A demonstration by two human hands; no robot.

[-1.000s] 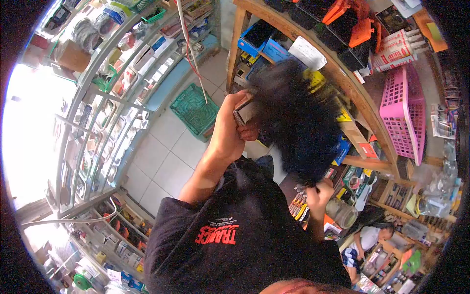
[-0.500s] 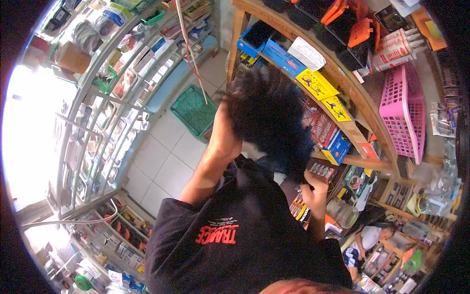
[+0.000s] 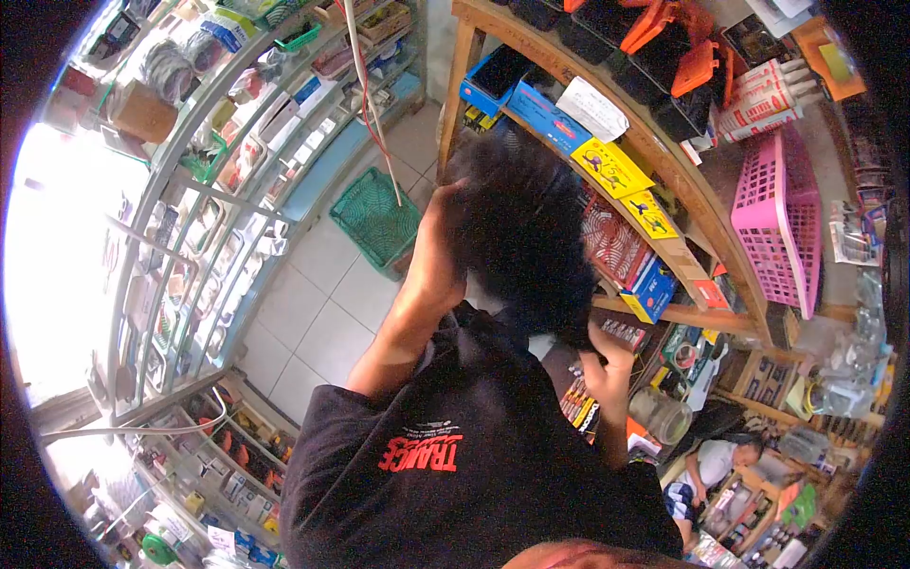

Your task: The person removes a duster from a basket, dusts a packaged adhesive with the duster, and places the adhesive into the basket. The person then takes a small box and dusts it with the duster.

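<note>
A large black, fluffy, hair-like bundle (image 3: 521, 228) is held up in front of my chest. Its exact kind I cannot make out. My left hand (image 3: 439, 256) grips its left side, the fingers partly lost in the dark strands. At the lower right, my right hand (image 3: 608, 358) has curled fingers closed on the bundle's narrow dark lower end. Both forearms come out of the short sleeves of a black T-shirt (image 3: 455, 408) with red lettering. Behind the bundle, part of a shelf front is covered.
A green basket (image 3: 377, 223) lies on the tiled floor (image 3: 327, 332). Wooden shelves with blue and yellow boxes (image 3: 611, 163) rise close on the right, beside a pink basket (image 3: 777, 228). Glass display shelves (image 3: 199, 190) curve along the left. A person (image 3: 716, 465) sits at the lower right.
The black bundle has shifted and turned slightly between my hands, its strands spread a little differently. Both hands stay nearly in place, still on it.
</note>
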